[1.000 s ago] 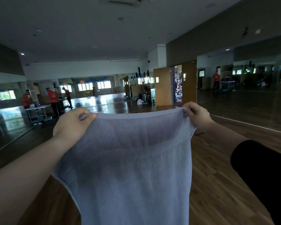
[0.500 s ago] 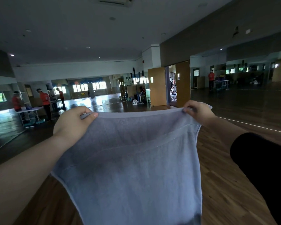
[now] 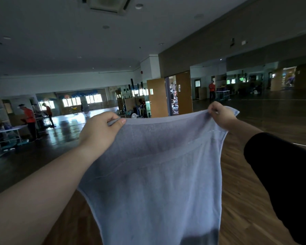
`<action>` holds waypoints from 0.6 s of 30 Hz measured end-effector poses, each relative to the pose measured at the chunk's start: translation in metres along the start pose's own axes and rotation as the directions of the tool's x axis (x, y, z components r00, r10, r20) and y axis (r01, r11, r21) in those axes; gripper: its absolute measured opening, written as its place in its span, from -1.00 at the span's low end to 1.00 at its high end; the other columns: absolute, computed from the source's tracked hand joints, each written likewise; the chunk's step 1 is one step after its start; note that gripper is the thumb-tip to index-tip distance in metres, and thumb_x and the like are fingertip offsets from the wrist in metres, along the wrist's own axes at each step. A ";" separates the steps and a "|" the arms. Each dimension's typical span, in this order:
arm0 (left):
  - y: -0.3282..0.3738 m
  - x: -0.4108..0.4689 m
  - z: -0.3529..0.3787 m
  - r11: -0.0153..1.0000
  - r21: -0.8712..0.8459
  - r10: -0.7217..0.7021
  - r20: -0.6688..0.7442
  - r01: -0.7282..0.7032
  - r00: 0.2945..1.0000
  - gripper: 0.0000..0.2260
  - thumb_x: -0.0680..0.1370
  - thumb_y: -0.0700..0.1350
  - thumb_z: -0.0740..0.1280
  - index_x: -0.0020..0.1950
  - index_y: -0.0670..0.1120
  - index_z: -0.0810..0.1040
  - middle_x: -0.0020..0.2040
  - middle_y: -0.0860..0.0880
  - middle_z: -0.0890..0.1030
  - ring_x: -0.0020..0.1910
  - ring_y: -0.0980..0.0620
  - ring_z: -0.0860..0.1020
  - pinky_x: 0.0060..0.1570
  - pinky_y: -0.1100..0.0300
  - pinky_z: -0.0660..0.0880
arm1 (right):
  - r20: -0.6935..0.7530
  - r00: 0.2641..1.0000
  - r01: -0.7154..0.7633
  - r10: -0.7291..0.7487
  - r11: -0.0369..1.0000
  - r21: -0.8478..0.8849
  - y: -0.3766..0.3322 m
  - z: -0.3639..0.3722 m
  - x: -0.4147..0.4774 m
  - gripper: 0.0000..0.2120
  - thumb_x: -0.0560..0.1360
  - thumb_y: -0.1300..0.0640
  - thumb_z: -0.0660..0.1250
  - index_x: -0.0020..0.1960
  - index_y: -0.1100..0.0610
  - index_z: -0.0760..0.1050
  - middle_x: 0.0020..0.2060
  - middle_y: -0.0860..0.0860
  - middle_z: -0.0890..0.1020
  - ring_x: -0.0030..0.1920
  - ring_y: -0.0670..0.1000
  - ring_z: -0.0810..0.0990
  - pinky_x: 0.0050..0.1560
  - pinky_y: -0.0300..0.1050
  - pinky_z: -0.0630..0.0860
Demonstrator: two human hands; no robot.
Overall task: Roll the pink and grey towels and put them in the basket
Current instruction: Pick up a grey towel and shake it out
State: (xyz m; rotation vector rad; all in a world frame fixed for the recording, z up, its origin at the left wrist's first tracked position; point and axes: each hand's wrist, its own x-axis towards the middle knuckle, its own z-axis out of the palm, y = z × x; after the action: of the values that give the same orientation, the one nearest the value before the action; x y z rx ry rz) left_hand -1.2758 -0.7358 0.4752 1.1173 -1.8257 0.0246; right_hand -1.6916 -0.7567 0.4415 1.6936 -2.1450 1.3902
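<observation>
As grey towel [image 3: 157,174] hangs, left hand [image 3: 99,131], right hand [image 3: 221,116] pinch corners.

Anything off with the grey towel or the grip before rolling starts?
Nothing damaged or askew. The left hand and right hand pinch the top corners of the grey towel, which hangs flat and unrolled. One oddity: a dark patch at its bottom edge; stain or shadow, I cannot tell.

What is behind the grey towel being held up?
Above the grey towel, an open wooden door and small fan show; wood floor flanks it. Pinched by left hand and right hand, it hides everything directly behind.
</observation>
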 end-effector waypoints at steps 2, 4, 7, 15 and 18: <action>0.018 -0.008 0.005 1.000 -0.012 0.026 0.025 -0.026 0.999 -0.83 0.53 0.15 0.33 -0.17 0.11 0.58 -0.19 0.17 0.60 -0.14 0.10 0.54 -0.11 0.11 0.49 | -0.032 0.999 -0.044 0.045 0.999 0.026 0.009 -0.016 -0.005 -0.89 0.65 0.11 0.13 0.09 0.08 0.42 -0.07 0.20 0.58 -0.12 0.16 0.51 -0.17 -0.05 0.38; 0.036 -0.019 0.008 0.998 -0.032 0.058 0.048 -0.057 0.997 -0.83 0.54 0.15 0.32 -0.17 0.11 0.58 -0.21 0.15 0.61 -0.19 0.14 0.54 -0.22 0.17 0.45 | -0.052 0.997 -0.064 0.066 0.997 0.041 0.019 -0.034 -0.012 -0.91 0.65 0.10 0.13 0.07 0.05 0.40 -0.07 0.15 0.57 -0.12 0.12 0.49 -0.24 -0.10 0.33; 0.063 -0.040 0.010 0.996 -0.048 0.081 0.070 -0.078 0.994 -0.81 0.54 0.15 0.32 -0.17 0.09 0.60 -0.27 0.11 0.61 -0.27 0.16 0.54 -0.29 0.16 0.43 | -0.083 0.992 -0.089 0.092 0.996 0.032 0.035 -0.064 -0.028 -0.93 0.65 0.10 0.13 0.06 0.04 0.38 -0.07 0.13 0.56 -0.16 0.08 0.47 -0.31 -0.12 0.29; 0.155 -0.114 0.007 0.991 -0.097 0.106 0.104 -0.096 0.989 -0.84 0.53 0.15 0.32 -0.14 0.11 0.61 -0.26 0.18 0.61 -0.24 0.23 0.53 -0.26 0.22 0.45 | -0.178 0.971 -0.168 0.160 0.985 -0.034 0.076 -0.168 -0.108 -0.80 0.65 0.08 0.11 0.19 0.16 0.39 -0.10 0.21 0.54 -0.14 0.19 0.50 -0.13 0.03 0.40; 0.193 -0.160 0.003 0.988 -0.119 0.110 0.114 -0.096 0.987 -0.85 0.53 0.15 0.32 -0.14 0.13 0.61 -0.26 0.21 0.61 -0.23 0.25 0.54 -0.22 0.20 0.49 | -0.191 0.962 -0.203 0.193 0.978 -0.038 0.094 -0.211 -0.149 -0.80 0.66 0.07 0.10 0.20 0.13 0.39 -0.08 0.21 0.55 -0.15 0.17 0.50 -0.12 0.01 0.40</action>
State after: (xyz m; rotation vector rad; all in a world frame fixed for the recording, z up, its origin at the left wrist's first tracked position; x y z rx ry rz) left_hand -1.3927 -0.5173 0.4396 0.9618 -1.9661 -0.0863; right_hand -1.8037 -0.5065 0.4270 1.3005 -2.2728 1.4530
